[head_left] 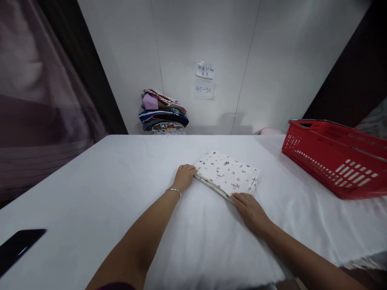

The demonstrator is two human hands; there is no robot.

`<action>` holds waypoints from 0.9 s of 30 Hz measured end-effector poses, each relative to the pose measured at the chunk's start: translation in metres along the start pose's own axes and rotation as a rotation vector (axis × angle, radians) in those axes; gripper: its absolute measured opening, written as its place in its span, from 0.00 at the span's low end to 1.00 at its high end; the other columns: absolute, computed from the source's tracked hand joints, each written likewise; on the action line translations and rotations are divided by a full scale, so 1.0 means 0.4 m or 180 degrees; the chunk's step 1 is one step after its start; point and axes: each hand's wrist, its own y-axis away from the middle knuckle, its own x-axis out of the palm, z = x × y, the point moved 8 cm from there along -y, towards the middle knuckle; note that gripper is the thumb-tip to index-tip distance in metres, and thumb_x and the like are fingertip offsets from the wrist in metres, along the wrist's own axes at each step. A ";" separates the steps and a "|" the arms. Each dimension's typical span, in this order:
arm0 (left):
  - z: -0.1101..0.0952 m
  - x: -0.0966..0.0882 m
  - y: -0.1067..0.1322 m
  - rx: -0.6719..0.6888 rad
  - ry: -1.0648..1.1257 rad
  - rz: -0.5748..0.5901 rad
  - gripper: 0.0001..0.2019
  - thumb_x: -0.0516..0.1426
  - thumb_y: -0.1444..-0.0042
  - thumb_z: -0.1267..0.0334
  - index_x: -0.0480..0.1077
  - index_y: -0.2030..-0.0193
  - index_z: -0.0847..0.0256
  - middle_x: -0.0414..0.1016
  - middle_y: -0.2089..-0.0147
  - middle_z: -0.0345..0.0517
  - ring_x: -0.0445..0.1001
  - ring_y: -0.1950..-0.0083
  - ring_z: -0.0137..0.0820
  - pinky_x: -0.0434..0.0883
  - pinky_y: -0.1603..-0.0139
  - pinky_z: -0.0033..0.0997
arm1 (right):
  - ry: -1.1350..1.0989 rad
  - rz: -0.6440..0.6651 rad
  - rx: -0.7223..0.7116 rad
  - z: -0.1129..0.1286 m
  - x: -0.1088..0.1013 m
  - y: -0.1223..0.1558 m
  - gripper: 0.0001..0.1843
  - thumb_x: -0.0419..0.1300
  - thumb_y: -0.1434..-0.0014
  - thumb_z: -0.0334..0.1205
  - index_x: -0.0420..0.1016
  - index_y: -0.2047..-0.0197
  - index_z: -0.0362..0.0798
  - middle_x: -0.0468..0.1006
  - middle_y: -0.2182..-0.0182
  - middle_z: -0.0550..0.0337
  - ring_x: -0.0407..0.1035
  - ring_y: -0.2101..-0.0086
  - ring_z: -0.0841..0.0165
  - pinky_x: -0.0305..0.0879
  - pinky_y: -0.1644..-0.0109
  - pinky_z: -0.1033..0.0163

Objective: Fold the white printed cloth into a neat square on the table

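A folded white cloth (226, 174) with small dark and pink prints lies in the middle of the white-covered table (99, 189). My left hand (184, 177), with a thin bracelet at the wrist, grips the cloth's left edge with fingers curled. My right hand (249, 209) rests at the cloth's near corner, fingertips tucked under the edge.
A red plastic basket (332, 161) stands at the right of the table. A stack of folded clothes (163, 112) sits at the far edge against the white wall, below two paper notes (204, 80). A black phone (18, 247) lies near the front left corner.
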 end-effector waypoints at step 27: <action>-0.184 0.062 -0.025 -0.0024 0.0364 0.0586 0.23 0.41 0.38 0.50 0.60 0.41 0.54 0.57 0.35 0.44 0.51 0.33 0.37 0.49 0.35 0.46 | -0.0115 0.0782 0.0581 -0.079 0.086 -0.112 0.34 0.49 0.40 0.55 0.56 0.37 0.45 0.55 0.38 0.44 0.47 0.38 0.53 0.47 0.39 0.41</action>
